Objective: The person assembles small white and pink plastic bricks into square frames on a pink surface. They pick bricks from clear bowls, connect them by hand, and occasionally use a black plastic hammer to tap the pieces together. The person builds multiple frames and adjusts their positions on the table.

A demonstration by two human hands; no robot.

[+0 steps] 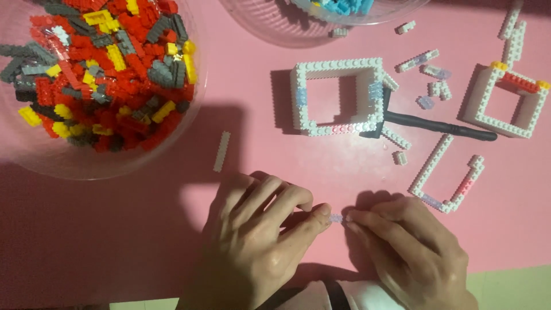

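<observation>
The left hand (252, 241) and the right hand (410, 250) pinch one tiny pale brick (336, 219) between their fingertips, low over the pink worktop (258, 155). Both grips are closed tight on it. It looks like a joining step, needing a careful, straight push. A white square brick frame (338, 95) sits above.

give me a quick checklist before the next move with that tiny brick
1. Tiny brick pinched between both hands: ok, left hand and right hand meet on it.
2. Brick's stud side facing up: cannot tell, too small.
3. Square white frame upright and within view: ok.
4. Black tool clear of the hands: ok, it lies beside the frame.
5. Loose white strip on the pink table: ok, untouched, above the left hand.
6. Bowl of red, grey and yellow bricks not tipped: ok.
</observation>
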